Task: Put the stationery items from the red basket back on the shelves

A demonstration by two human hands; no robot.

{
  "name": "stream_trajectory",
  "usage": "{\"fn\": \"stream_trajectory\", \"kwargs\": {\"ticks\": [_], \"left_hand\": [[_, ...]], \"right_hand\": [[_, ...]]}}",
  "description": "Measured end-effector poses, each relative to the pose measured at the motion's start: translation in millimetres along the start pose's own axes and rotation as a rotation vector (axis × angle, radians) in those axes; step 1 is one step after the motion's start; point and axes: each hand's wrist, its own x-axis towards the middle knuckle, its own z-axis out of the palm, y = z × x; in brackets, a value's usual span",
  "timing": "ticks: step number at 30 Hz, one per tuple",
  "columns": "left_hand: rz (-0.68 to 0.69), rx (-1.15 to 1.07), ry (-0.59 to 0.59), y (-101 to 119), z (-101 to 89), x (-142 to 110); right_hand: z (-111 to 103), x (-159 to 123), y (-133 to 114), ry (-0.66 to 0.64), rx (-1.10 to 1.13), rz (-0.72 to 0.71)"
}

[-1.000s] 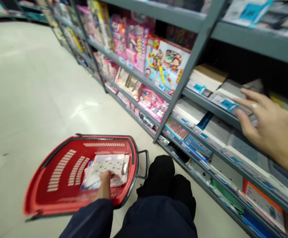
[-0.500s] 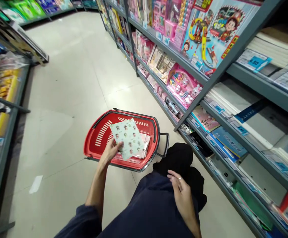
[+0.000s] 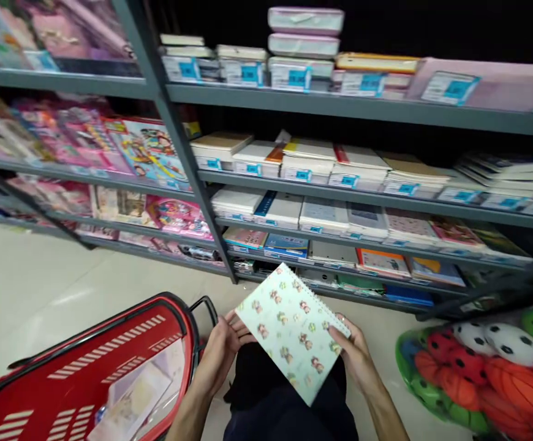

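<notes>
Two bare hands come together above a pair of black-clad legs (image 3: 244, 369), forearms angling in from either side of the lower frame. The left hand (image 3: 219, 346) hangs half open, its thumb raised and its slightly parted fingers reaching inward. Opposite, the right hand (image 3: 357, 354) closes in a pinching grip, thumb laid across the front and fingers behind, a ring (image 3: 341, 319) on one finger. Both wrists and forearms are bare; dark navy clothing covers the torso (image 3: 289, 424).
</notes>
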Motion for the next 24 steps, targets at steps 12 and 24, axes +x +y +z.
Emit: {"fn": "stream_trajectory", "kwargs": {"ticks": [12, 24], "left_hand": [[-0.207, 0.110, 0.048, -59.1, 72.7, -4.2], [-0.058, 0.323, -0.085, -88.5, 114.5, 16.6]], "right_hand": [[-62.6, -6.6, 0.0, -0.128, 0.396, -0.007], [-66.3, -18.8, 20.5, 0.063, 0.113, -0.156]]}}
